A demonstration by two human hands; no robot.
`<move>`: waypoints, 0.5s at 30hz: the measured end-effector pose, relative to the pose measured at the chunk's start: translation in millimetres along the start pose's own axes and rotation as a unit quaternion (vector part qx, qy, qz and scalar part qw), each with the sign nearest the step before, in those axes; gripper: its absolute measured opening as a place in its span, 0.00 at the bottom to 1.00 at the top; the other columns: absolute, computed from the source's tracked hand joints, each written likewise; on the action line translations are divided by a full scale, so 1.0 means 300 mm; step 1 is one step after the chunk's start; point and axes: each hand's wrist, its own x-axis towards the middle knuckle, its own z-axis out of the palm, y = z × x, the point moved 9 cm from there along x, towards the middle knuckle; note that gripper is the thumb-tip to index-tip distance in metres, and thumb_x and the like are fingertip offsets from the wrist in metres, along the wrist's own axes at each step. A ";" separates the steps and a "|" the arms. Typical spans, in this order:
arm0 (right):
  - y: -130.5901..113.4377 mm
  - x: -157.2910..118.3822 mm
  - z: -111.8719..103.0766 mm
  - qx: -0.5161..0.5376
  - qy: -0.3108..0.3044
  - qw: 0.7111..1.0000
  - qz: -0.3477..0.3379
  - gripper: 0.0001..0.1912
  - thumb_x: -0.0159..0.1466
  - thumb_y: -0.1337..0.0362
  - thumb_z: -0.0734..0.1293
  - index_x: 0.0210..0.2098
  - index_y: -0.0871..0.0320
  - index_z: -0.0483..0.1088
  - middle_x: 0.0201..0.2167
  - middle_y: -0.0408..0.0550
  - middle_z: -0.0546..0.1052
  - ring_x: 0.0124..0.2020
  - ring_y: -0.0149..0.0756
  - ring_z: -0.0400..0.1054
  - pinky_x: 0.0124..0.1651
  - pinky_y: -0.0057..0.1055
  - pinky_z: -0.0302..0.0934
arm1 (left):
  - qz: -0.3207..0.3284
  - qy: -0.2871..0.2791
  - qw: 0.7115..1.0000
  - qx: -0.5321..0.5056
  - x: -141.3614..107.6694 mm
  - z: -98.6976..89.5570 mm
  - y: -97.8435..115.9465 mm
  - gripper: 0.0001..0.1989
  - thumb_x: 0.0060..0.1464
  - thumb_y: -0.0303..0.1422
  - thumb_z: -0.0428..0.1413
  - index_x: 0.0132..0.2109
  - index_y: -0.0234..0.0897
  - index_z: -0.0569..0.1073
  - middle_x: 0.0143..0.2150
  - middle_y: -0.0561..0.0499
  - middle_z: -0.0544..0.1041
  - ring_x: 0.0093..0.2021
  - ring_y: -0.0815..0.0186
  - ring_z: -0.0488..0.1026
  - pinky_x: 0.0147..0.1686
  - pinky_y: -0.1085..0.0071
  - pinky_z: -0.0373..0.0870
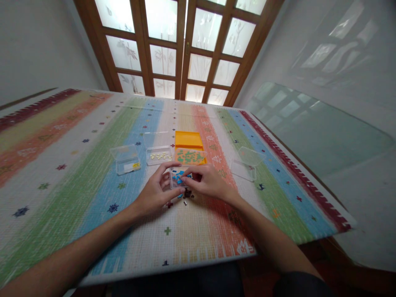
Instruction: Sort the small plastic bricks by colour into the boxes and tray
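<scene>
My left hand [160,187] grips a small clear plastic box [171,180] by its left side, thumb along the near edge. Small blue pieces [177,177] lie inside it. The fingers of my right hand [204,179] are pinched together over the box, among the blue pieces; what sits between the fingertips is too small to make out. On the cloth just below the box lie a few dark brown pieces [187,193] and a small pale-and-dark piece [185,203].
Behind my hands stand an open yellow box [188,139] with green pieces [189,156] and a clear box [148,161] of cream pieces. A clear box with yellow pieces [136,166] is at left, another clear box [244,170] at right. A striped cloth [130,231] covers the table.
</scene>
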 end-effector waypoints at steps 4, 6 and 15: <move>0.018 -0.011 0.005 0.000 0.009 1.000 0.002 0.07 0.64 0.63 0.70 0.34 0.59 0.81 0.19 0.37 0.70 0.20 0.25 0.57 0.28 0.24 0.50 | -0.012 0.001 1.000 0.008 -0.003 0.006 -0.004 0.30 0.52 0.29 0.69 0.60 0.43 0.68 0.53 0.45 0.80 0.53 0.55 0.81 0.55 0.55 0.79; 0.026 -0.020 0.005 -0.002 0.006 1.000 0.001 0.05 0.63 0.65 0.71 0.34 0.58 0.81 0.18 0.36 0.69 0.19 0.25 0.57 0.28 0.24 0.50 | -0.018 -0.004 1.000 0.013 -0.006 0.012 -0.005 0.30 0.53 0.28 0.68 0.60 0.42 0.68 0.52 0.45 0.81 0.51 0.56 0.82 0.55 0.55 0.79; -0.002 -0.051 -0.038 0.016 0.085 0.996 -0.023 0.11 0.65 0.60 0.69 0.33 0.59 0.81 0.18 0.38 0.68 0.20 0.27 0.58 0.29 0.26 0.54 | -0.013 -0.007 1.000 -0.003 -0.015 0.015 -0.006 0.29 0.54 0.29 0.68 0.60 0.43 0.68 0.57 0.43 0.79 0.56 0.56 0.80 0.58 0.58 0.79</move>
